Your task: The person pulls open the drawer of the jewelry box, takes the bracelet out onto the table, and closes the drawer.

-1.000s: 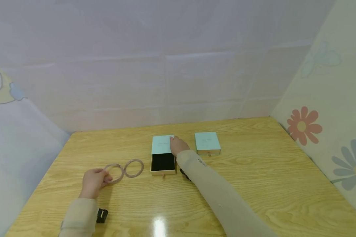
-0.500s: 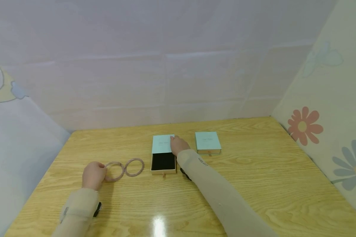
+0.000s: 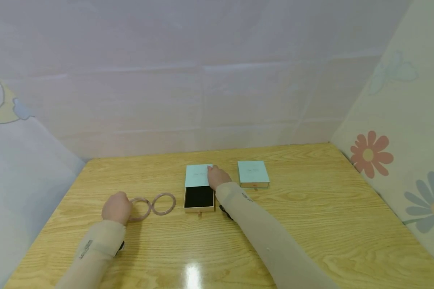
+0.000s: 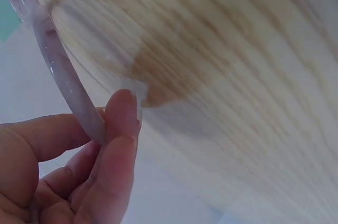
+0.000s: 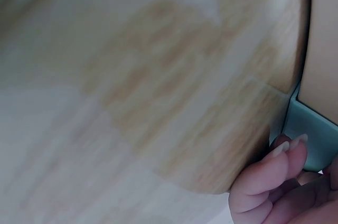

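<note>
Two pale purple bangles lie side by side on the left half of the table. My left hand (image 3: 116,208) pinches the near-left bangle (image 4: 66,76) at its left side between thumb and fingers. Just right of it, close against it, is the other bangle (image 3: 174,202). A light blue drawer box (image 3: 195,176) stands at the middle, its tray (image 3: 199,196) slid out toward me and showing a black lining. My right hand (image 3: 218,178) holds that box by the right side of its blue sleeve, with fingertips (image 5: 288,152) at the sleeve's edge in the right wrist view.
A second light blue box (image 3: 253,171), closed, stands to the right of my right hand. The wooden table (image 3: 311,208) ends at a pale backdrop (image 3: 159,100) behind and at flower-patterned cloth (image 3: 394,120) on the right.
My left hand has turned over, so its back now faces up, and the forearm has swung with it. Both bangles stay nearly in place. The right hand and the box have not moved.
</note>
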A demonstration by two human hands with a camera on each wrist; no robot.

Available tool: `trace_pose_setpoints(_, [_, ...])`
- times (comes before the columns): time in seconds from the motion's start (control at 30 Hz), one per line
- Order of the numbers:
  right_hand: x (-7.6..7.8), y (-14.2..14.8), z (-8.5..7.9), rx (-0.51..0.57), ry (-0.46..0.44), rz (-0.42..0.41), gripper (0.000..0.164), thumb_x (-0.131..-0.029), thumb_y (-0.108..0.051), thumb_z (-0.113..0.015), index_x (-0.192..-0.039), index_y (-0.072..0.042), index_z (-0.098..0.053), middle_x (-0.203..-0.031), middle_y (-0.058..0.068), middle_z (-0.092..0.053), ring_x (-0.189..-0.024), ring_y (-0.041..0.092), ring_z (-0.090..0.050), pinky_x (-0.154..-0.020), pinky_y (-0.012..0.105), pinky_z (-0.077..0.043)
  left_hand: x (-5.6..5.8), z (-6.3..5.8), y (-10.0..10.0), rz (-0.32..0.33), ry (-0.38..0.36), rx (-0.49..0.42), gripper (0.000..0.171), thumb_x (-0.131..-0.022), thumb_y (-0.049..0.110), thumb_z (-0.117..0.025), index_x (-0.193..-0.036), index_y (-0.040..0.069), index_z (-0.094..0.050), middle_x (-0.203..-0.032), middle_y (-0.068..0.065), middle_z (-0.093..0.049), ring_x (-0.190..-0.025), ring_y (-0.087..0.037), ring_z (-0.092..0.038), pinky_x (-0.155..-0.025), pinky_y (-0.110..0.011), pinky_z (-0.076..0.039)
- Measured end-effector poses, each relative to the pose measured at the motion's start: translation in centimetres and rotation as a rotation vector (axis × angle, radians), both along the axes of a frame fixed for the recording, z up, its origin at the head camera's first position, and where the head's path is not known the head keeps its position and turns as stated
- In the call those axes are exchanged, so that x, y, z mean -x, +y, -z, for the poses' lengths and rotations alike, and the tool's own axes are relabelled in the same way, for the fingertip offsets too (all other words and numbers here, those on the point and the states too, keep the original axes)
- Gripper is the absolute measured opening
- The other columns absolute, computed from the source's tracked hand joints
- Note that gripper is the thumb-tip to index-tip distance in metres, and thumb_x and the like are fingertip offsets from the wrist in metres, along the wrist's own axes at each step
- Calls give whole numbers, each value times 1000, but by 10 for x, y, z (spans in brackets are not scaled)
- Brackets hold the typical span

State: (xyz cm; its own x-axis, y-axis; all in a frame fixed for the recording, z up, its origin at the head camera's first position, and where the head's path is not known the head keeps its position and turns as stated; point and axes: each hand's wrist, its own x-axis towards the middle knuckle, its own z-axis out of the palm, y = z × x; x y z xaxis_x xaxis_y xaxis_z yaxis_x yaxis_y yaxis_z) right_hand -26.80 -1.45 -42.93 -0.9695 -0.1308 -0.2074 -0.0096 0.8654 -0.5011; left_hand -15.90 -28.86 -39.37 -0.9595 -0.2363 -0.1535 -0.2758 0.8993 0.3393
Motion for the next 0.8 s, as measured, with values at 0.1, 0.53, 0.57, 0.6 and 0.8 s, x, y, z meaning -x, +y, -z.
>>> trace_pose_setpoints(0.1, [1,0,1,-1,2,0,57,-109,-35,-19,-145,6,-36,-140,21,-50,-117,35,-56,-101,43,-44,2,0,1,-16,-17,25,20,-90,-3,-49,-95,-18,-61,-87,-29,-64,-69,-30,-61,-56,-39,-53])
trace_pose_setpoints(0.53, [2,-1,3,20,2,-1,57,-109,-35,-20,-145,5,-37,-141,20,-49,-120,35,-55,-102,44,-43,0,6,-2,-57,-56,33,21,-93,3,-51,-92,-16,-61,-70,-15,-61,-59,-24,-57,-48,-31,-48])
trace_pose_setpoints(0.57, [0,-1,1,20,2,-2,57,-109,-35,-20,-145,5,-37,-140,20,-49,-120,35,-55,-102,44,-43,0,7,-3,-60,-59,29,22,-93,3,-50,-93,-16,-61,-70,-15,-61,-59,-24,-57,-48,-30,-47])
trace_pose_setpoints(0.6, [-1,-1,0,21,3,-5,56,-109,-34,-20,-145,6,-37,-139,21,-50,-118,35,-56,-102,44,-44,0,7,-3,-62,-63,24,22,-93,3,-50,-95,-17,-60,-70,-15,-61,-59,-23,-57,-48,-30,-47])
trace_pose_setpoints(0.8, [0,0,2,17,6,3,57,-109,-35,-20,-144,6,-39,-135,22,-54,-114,35,-58,-100,43,-45,0,10,-3,-73,-81,15,25,-95,4,-51,-96,-19,-59,-68,-15,-60,-55,-21,-56,-46,-26,-47])
